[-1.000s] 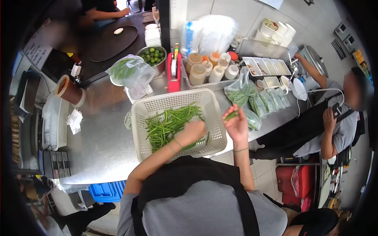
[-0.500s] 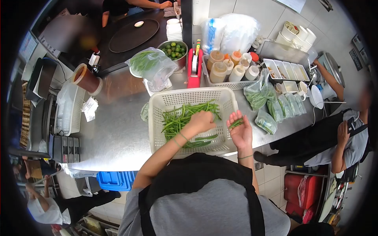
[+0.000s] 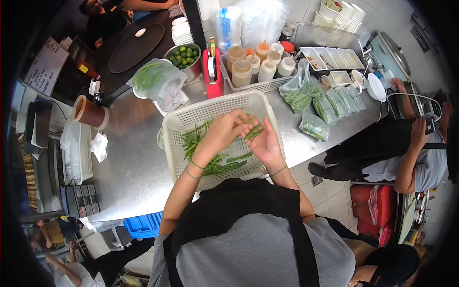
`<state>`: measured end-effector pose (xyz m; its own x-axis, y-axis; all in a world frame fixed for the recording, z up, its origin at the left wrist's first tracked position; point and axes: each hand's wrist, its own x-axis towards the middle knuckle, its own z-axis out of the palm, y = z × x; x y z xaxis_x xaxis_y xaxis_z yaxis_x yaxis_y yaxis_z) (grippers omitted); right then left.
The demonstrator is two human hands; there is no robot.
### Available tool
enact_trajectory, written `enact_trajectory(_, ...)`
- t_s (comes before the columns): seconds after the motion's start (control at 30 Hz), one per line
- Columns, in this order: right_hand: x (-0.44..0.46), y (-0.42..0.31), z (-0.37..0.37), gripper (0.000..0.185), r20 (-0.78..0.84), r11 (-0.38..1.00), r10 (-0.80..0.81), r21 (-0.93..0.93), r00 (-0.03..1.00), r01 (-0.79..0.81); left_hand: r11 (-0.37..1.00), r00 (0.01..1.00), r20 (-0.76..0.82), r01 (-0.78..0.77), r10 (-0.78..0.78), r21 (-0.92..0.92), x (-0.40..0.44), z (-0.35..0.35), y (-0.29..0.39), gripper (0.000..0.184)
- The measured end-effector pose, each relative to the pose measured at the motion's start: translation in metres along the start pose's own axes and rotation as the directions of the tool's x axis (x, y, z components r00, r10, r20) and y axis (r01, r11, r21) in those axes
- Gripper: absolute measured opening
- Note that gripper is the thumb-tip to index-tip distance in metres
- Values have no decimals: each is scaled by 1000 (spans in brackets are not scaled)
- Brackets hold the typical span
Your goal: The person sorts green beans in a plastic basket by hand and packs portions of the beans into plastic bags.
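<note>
A white perforated plastic basket stands on the steel counter, with long green beans lying loose inside. My right hand is palm up over the basket's right half, fingers curled around some short green bean pieces. From the left, my left hand reaches across the beans. Its fingers are pinched close to the right fingertips, where a bit of green bean shows between the two hands. Part of the beans is hidden under my left hand and forearm.
Behind the basket are a red tape dispenser, a crate of sauce bottles and a pot of green citrus. Bagged green vegetables lie right; another bag sits back left. Other people stand nearby.
My left hand has risen from the beans to meet my right hand, which has moved inward over the basket. The whole view has shifted, with the counter things now farther left.
</note>
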<state>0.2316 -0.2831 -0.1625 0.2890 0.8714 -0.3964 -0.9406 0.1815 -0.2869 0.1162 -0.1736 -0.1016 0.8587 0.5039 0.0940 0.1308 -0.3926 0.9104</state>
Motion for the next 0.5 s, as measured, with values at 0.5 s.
enact_trajectory(0.5,5,-56,-31,26,73,967,-174,200,982,157,598,925,312,-127,-216,792,-61,30,-86,64)
